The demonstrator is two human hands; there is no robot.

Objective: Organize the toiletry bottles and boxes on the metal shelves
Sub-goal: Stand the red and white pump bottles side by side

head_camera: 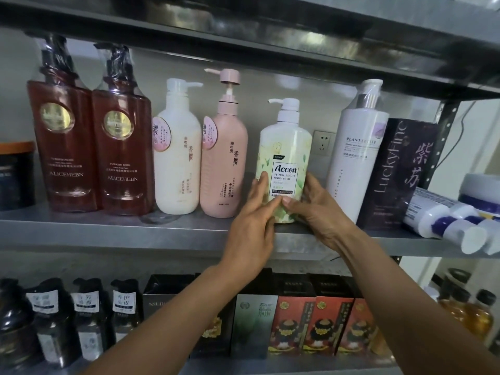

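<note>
A white and green Accen body wash pump bottle [284, 147] stands upright on the middle metal shelf [135, 234]. My left hand [255, 220] presses its lower left side and my right hand [316, 209] wraps its lower right side, thumbs meeting at the front. To its left stand a pink pump bottle [224, 161], a cream pump bottle [177, 155] and two dark red Alicehebn bottles [94, 147]. To its right are a tall white Plant Letter bottle [354, 155] and a dark purple LuckyFine box [397, 174].
Several white and purple tubes [446, 220] lie on their sides at the shelf's right end. A dark jar [16, 174] sits at the far left. The lower shelf holds dark labelled bottles [67, 315], black and red boxes [311, 318] and amber bottles [470, 312]. A wall socket [323, 143] shows behind.
</note>
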